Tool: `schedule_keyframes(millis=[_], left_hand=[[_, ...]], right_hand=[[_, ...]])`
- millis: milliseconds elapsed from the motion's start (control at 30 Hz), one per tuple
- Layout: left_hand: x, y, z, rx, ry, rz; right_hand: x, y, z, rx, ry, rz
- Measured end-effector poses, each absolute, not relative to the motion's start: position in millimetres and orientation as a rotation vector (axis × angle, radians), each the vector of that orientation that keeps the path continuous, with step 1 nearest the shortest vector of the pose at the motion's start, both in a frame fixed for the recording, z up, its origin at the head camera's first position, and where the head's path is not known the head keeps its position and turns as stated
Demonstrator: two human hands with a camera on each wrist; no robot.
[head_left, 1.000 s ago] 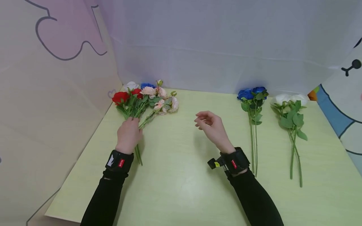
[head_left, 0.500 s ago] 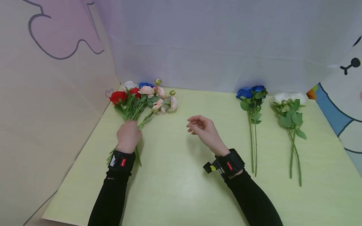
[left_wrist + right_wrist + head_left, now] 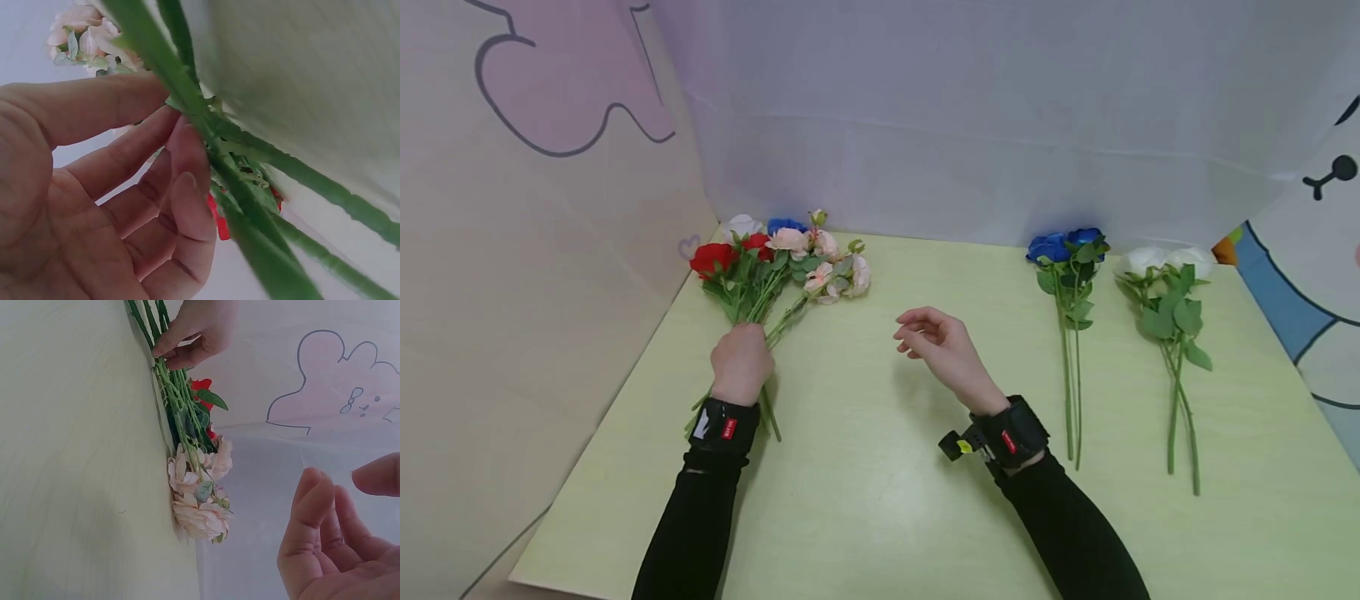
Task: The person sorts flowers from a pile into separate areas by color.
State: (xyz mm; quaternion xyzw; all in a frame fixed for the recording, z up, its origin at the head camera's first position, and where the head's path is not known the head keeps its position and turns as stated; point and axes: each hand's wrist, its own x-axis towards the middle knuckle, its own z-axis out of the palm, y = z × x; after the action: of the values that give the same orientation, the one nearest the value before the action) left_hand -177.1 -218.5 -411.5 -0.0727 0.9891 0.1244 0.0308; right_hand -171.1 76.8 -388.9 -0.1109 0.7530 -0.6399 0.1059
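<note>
At the table's left side lies a bunch of flowers: red roses [image 3: 713, 260], pale pink flowers [image 3: 790, 242], a blue flower [image 3: 786, 226] and a white flower [image 3: 743, 227]. My left hand [image 3: 742, 364] pinches green stems below the leaves. In the left wrist view, the thumb and fingertips meet at crossing stems [image 3: 187, 103], whose lower ends fan apart. My right hand [image 3: 951, 354] hovers over the middle of the table, its fingers loosely bent and holding nothing. The right wrist view shows a gap between its thumb [image 3: 378, 476] and fingers.
To the right lie two blue flowers [image 3: 1067, 246] with long stems. Two white flowers [image 3: 1165, 262] with crossed stems lie farther right. A pale curtain [image 3: 925, 125] hangs behind the table [image 3: 880, 508], and a printed cloth [image 3: 550, 275] is at its left side.
The right hand has shifted a little left and then stays still. The left hand has drawn slightly nearer along the stems, and stem ends now show left of its wrist.
</note>
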Motion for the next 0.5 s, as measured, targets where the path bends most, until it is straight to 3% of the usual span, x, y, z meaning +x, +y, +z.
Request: schedule_keyframes(millis=[500], left_hand=[[-182.0, -219.4, -416.6, -0.265, 3.067, 0.355]], right_hand=[[-171.8, 77.5, -387.0, -0.33, 2.203, -1.906]])
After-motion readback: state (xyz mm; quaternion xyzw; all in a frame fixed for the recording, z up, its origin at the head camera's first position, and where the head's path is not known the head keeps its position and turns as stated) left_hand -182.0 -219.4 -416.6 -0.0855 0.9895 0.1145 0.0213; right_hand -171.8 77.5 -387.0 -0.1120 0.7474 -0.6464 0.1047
